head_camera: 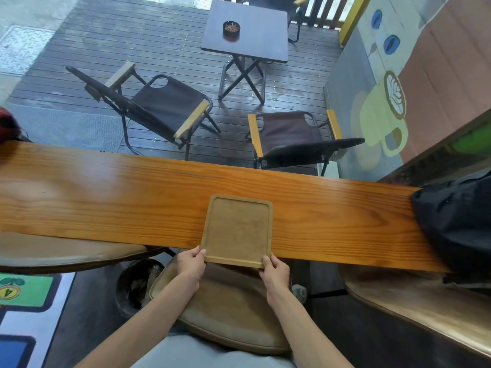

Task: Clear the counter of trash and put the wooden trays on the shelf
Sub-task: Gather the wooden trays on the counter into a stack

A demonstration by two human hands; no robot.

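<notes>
From the head view, you had both hands on one wooden tray (237,231); your left hand (190,265) clamped its near left corner, thumb on top of the rim, and your right hand (275,272) clamped its near right corner the same way; the hands were apart, one at each corner. The tray lay flat on the long wooden table (106,197), its near edge hanging slightly over the table's near side; its inside was bare. At the table's right end a black bag (457,224) rested on the wood, well apart from the tray. Below the table, a tan cushioned stool (228,312) sat directly under your forearms; a second stool (425,312) stood to the right and another (66,253) to the left; a dark bin (135,285) with crumpled trash inside stood on the floor just left of the middle stool. Beyond the table, on the wet deck, were two folding chairs (164,107) and a small folding side table (245,30) carrying an ashtray (231,28).
</notes>
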